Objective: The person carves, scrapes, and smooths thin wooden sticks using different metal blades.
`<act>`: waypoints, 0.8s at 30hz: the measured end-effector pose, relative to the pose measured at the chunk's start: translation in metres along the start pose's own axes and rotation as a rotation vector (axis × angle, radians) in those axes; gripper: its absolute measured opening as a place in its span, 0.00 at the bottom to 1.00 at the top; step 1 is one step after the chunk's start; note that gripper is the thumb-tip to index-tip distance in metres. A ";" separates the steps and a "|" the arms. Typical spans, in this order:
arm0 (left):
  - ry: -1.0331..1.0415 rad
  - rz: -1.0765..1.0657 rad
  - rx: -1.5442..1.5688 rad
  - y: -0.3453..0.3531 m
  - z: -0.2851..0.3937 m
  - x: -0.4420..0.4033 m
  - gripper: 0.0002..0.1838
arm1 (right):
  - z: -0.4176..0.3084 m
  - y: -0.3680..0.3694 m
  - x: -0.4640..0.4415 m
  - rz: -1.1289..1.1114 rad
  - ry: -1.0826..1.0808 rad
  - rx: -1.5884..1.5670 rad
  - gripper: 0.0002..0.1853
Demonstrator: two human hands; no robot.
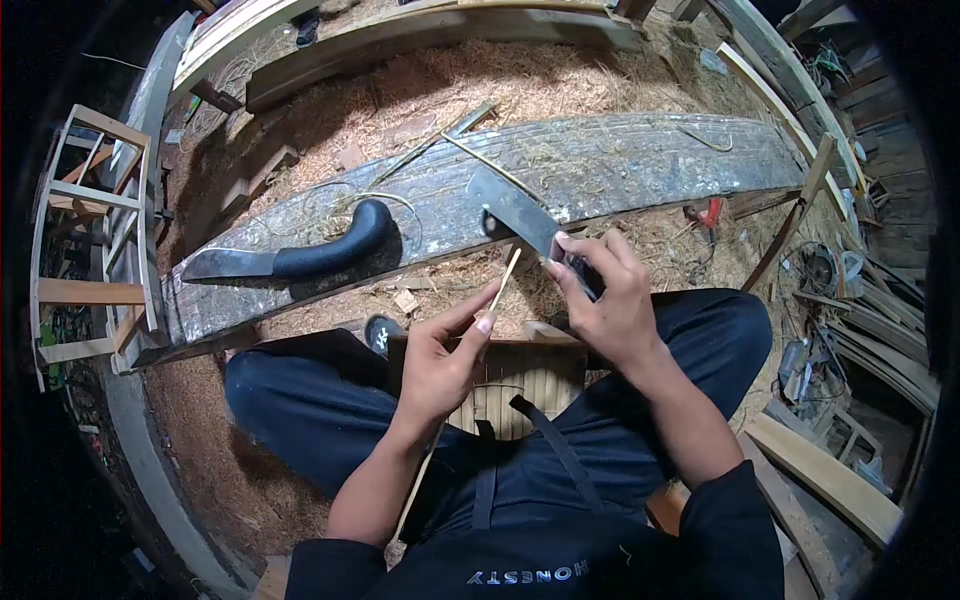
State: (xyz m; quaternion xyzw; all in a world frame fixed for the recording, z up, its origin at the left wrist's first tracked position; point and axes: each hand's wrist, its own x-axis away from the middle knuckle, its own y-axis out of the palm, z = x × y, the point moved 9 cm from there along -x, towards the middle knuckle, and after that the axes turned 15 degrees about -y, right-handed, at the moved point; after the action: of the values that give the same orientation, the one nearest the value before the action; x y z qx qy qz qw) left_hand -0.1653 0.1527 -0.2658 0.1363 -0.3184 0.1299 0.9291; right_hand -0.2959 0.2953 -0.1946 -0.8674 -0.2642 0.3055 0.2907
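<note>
My left hand [440,355] is closed, pinching a thin pale strip [513,264] that looks like split cane or bamboo. Its tip points up past my fingers, and its long tail runs down beside my forearm to my lap. In my right hand [612,292] is a knife [512,208] with a broad, square-ended blade pointing up and left; my fingers hide most of its handle. The blade is just above and right of the strip's tip, over the near edge of a worn plank [610,165]. A second knife [335,248] with a curved black handle lies on that plank, left of my hands.
Thin strips [490,165] and shavings lie across the plank. Wood shavings [420,85] cover the floor. A wooden frame [92,205] stands at the left. Boards [825,480] lie at the right, and a red-handled tool [708,213] is beyond the plank's near edge.
</note>
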 end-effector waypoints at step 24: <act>0.086 0.023 0.061 0.007 -0.001 -0.010 0.18 | -0.019 0.001 0.002 -0.019 -0.160 -0.116 0.18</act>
State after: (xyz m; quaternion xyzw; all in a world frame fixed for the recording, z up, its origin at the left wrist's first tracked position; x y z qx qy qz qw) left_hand -0.1750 0.1585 -0.2722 0.1550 -0.2756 0.1559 0.9358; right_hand -0.2816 0.2894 -0.1834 -0.8530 -0.3123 0.3551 0.2207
